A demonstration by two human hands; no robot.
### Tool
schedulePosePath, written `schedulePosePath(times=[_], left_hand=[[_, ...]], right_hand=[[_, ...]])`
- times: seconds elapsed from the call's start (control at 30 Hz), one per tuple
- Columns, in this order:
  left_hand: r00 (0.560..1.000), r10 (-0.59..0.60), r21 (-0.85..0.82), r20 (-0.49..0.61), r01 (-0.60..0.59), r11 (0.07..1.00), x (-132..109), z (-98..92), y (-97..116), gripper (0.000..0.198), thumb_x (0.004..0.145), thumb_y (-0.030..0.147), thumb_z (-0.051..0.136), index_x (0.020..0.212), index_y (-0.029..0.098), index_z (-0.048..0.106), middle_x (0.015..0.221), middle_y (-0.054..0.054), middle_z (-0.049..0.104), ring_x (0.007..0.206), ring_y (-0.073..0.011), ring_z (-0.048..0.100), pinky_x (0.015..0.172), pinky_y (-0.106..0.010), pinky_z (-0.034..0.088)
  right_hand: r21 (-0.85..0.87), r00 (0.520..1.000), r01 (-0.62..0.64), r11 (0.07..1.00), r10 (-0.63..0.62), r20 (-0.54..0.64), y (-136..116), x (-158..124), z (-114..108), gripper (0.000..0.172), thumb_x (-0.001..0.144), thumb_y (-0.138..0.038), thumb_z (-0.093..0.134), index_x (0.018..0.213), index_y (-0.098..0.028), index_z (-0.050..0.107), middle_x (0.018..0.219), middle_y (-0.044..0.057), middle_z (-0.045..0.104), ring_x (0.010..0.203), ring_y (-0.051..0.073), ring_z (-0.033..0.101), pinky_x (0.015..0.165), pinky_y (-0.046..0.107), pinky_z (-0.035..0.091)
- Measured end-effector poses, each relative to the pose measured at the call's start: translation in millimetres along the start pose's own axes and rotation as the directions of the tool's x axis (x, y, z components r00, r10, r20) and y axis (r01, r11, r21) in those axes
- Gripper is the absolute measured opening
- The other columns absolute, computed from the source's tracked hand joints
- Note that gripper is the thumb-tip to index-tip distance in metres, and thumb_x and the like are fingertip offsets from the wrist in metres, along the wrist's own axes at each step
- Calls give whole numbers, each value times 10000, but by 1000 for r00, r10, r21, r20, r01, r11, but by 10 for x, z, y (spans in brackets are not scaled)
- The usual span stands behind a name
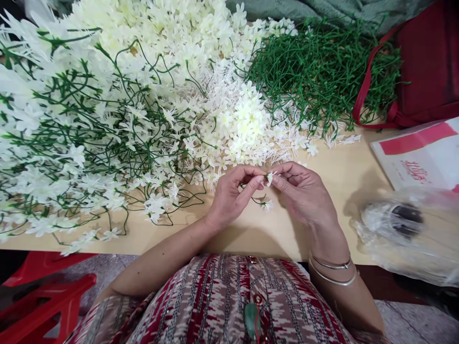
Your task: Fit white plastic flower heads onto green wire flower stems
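Observation:
My left hand (236, 193) pinches a thin green plastic stem (266, 177) between thumb and fingertips. A small white artificial flower (270, 178) sits at the stem's end, and the thumb and forefinger of my right hand (304, 191) close on it. Another white blossom (266, 204) hangs below the hands on a branch of the stem. Just beyond my fingers lies a heap of loose white petals (247, 119). To the left spreads a tangled pile of green stems with white flowers on them (118, 129).
Bare green stems (322, 67) are heaped at the back right, against a dark red bag (426, 57) with a strap. A white and red printed packet (416, 157) and a clear plastic bag (405, 229) lie on the right. Red stools (53, 301) stand below the table (247, 239) at left.

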State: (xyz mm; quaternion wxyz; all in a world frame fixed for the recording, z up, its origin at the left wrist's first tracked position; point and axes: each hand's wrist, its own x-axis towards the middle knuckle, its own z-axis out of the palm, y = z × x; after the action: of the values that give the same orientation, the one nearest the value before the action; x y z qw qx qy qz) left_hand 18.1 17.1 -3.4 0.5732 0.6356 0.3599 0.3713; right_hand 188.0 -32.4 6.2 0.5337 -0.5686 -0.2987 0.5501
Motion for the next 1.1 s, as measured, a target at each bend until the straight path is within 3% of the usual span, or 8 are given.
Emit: schedulePosePath(times=[0.23,0.5,0.6,0.7,0.8,0.87,1.03,1.1], left_hand=[[1000,15,43,12,-15,999,-4,5,-24,220,1021,403,633,991,196,700,822,-39,753,759,-140,718,707,-267,580],[1000,0,76,17,-1,997,-15,5,-30,240,1018,423,630,963,198,694,809,-38,757,741,-139,704,711,-276,581],[999,-20,-45,44,22,999,21,-7,-34,279,982,479,682,947,202,699,809,-33,756,735,-134,704,719,-271,582],[990,-93,-311,103,121,943,97,-135,-43,418,896,630,728,943,216,703,840,-35,765,709,-143,728,691,-272,602],[980,-192,-410,44,193,892,175,-334,-19,625,937,818,474,1064,255,713,1014,-74,789,839,-179,779,701,-275,616],[976,-217,-410,14,204,889,203,-410,12,662,987,811,319,1220,309,683,1177,-76,780,995,-197,788,717,-263,616],[931,-245,-502,271,354,789,190,-289,40,614,963,768,442,1173,260,716,1223,-103,788,1092,-261,788,759,-319,655],[921,-248,-525,300,376,763,180,-225,36,588,954,749,484,1091,234,733,1173,-110,802,1049,-264,799,790,-348,666]], right_hand=[[-40,1000,-3,999,3,-2,13,-8,-8,204,781,-421,892,826,-275,758,708,-8,696,554,114,482,460,259,341],[-11,999,31,999,-31,29,-43,12,66,224,750,-396,903,774,-261,726,688,-10,703,605,147,598,598,310,514],[16,997,29,999,-30,72,-62,18,71,256,752,-444,900,777,-273,711,721,-7,707,655,160,620,653,328,537],[110,994,28,994,-39,106,-114,9,63,322,734,-511,901,886,-284,730,801,1,710,716,165,633,719,338,543],[184,995,88,979,-95,32,-167,-1,22,351,770,-545,862,976,-294,727,907,30,706,772,182,629,766,361,539],[171,986,164,971,-158,-49,-176,5,-24,273,832,-539,807,953,-314,712,903,38,678,769,194,604,770,377,528],[-28,909,320,947,-315,-273,-108,52,-118,139,887,-433,785,889,-322,702,839,27,637,756,203,568,751,377,486],[-180,856,335,925,-378,-352,-79,60,-126,127,876,-378,808,899,-300,710,825,18,648,763,197,572,753,365,471]])
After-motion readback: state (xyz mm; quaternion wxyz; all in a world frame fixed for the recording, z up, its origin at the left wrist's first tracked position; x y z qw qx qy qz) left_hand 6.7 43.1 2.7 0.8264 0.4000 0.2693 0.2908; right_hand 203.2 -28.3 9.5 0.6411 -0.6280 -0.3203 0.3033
